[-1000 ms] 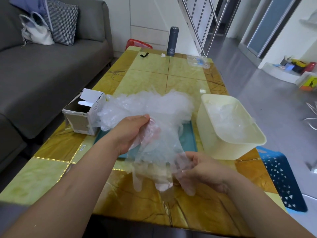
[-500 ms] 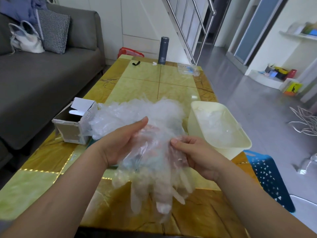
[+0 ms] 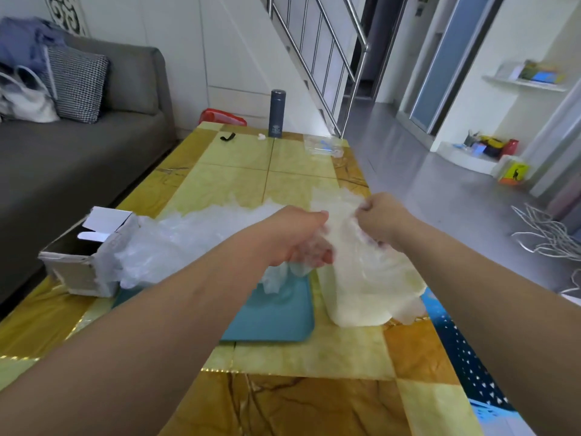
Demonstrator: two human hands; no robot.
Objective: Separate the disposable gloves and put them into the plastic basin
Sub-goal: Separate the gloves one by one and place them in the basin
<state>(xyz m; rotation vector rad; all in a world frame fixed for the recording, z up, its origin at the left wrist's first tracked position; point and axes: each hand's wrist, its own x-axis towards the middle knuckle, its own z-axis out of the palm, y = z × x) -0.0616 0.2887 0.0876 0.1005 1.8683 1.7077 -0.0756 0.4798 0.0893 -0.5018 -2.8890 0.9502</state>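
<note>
**Left hand**: back uppermost, fingers curled down and gripping a bunch of gloves of clear film.

**Right hand**: closed to a fist just right of the left hand, thumb and fingers pinching the upper edge of the same bunch. The two hands were near one another but apart, with the film drawn between them.

**Bunch of gloves**: hung below both hands and draped over the plastic basin. The number of gloves in it could not be told.

**Plastic basin**: cream, directly under the right hand, standing on the bench. Its near wall showed; its inside was veiled by the film.

**Heap of disposable gloves**: clear and crumpled, left of the left hand, running from beneath that hand as far as the cardboard box.

**Teal tray**: flat on the bench below the left hand, just beside the basin's left wall, its far end under the heap.

**Cardboard box**: flap raised, well left of the left hand, touching the heap.

**Bench**: yellow and amber marble pattern.

**Dark flask**: upright, well beyond both hands at the far edge.

**Black clip**: beyond the left hand, left of the flask.

**Clear packet**: beyond the right hand, right of the flask.

**Blue basket**: perforated, off the bench edge, right of the right forearm.

**Grey sofa**: far left of the left hand.
</note>
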